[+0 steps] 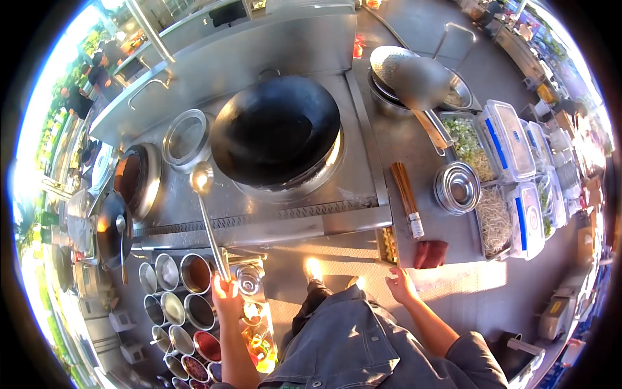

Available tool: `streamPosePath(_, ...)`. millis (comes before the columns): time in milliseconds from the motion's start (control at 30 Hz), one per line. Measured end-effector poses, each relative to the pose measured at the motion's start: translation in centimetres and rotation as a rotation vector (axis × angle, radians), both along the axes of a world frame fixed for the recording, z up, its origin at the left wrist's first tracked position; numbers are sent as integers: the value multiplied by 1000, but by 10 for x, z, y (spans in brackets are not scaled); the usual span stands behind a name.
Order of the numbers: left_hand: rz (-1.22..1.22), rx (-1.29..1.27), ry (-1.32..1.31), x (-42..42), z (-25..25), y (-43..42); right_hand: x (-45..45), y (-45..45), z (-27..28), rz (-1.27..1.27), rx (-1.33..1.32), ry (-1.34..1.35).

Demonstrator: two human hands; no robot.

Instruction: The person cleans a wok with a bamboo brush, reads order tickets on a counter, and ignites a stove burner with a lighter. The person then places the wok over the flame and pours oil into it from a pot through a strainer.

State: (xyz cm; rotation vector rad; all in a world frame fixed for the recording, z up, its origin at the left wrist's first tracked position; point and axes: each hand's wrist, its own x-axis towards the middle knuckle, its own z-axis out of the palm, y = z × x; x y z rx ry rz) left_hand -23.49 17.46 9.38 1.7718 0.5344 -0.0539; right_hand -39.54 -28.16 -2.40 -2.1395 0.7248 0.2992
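My left hand [227, 298] is wrapped round the handle end of a long metal ladle [210, 227]. The ladle's bowl lies over the stove top [259, 214], left of a large black wok [259, 139] on the burner. My right hand [403, 286] is held low by the counter's front edge with its fingers apart and nothing in it. Nearest to it is a folded dark red cloth [431, 254] on the counter edge. A bundle of wooden sticks [404, 189] with a white label lies behind the cloth.
Several metal pots [195, 273] of sauces and seasonings stand at my left. On the right counter are stacked steel bowls [457, 188], a tray of chopped vegetables [472, 146], a tray of bean sprouts [494, 220] and lidded plastic boxes [508, 139]. A metal strainer [389, 63] rests behind.
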Motion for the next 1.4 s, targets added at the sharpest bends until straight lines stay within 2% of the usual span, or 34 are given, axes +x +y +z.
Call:
streamPosePath(67, 12, -45, -7, 6, -3, 4, 0, 3, 3, -3, -16, 8)
streamPosePath(133, -8, -536, 77, 16, -20, 17, 3, 8, 9, -16, 7, 10)
streamPosePath(167, 83, -784, 74, 18, -11, 17, 8, 12, 13, -28, 33, 12)
streamPosePath(200, -118, -1012, 26, 23, -20, 30, 12, 16, 17, -39, 27, 11)
streamPosePath(267, -95, -931, 26, 27, -5, 11, 25, 27, 29, -32, 93, -24)
streamPosePath(333, -177, -1053, 61, 38, 4, -8, 51, 43, 48, 64, 187, -54)
streamPosePath(400, -235, -1053, -12, 48, 12, -37, 77, 68, 49, 122, 408, -127)
streamPosePath(433, -329, -1077, 39, 56, 11, -43, 94, 84, 58, 154, 577, -83)
streamPosePath(500, -522, -1097, 69, 71, 9, -55, 133, 117, 101, 244, 901, -15)
streamPosePath(533, -538, -1102, 109, 75, 20, -68, 149, 131, 126, 299, 1057, 10)
streamPosePath(667, -684, -1194, 149, 90, 19, -93, 181, 164, 166, 347, 1352, 0)
streamPosePath(733, -717, -1264, 297, 93, 36, -96, 195, 174, 178, 379, 1346, 32)
streamPosePath(833, -942, -1086, 382, 98, 30, -102, 190, 186, 173, 220, 1421, 145)
streamPosePath(867, -998, -1103, 211, 100, 25, -108, 195, 188, 177, 121, 1441, 179)
streamPosePath(933, -1054, -906, 51, 108, 28, -110, 198, 188, 188, 230, 1056, 20)
streamPosePath(1000, -948, -861, 80, 116, 22, -106, 198, 183, 198, 91, 961, 13)
streamPosePath(1033, -840, -879, 96, 122, 15, -103, 196, 178, 197, 110, 847, -41)
streamPosePath(1067, -733, -897, 110, 131, 7, -99, 192, 176, 193, 114, 844, -41)
streamPosePath(1100, -570, -902, 257, 142, -4, -93, 186, 175, 185, 70, 751, -86)
streamPosePath(1200, -199, -1253, 336, 172, -39, -89, 174, 165, 164, 11, 624, -164)
streamPosePath(1233, -198, -1255, 337, 183, -44, -95, 174, 162, 163, -36, 567, -157)
streamPosePath(1300, 40, -1198, 402, 208, -46, -118, 178, 157, 167, -98, 469, -144)
streamPosePath(1333, 33, -1201, 402, 215, -48, -126, 180, 156, 168, -101, 464, -148)
streamPosePath(1400, 162, -1411, 351, 223, -53, -141, 181, 151, 171, -120, 528, -219)
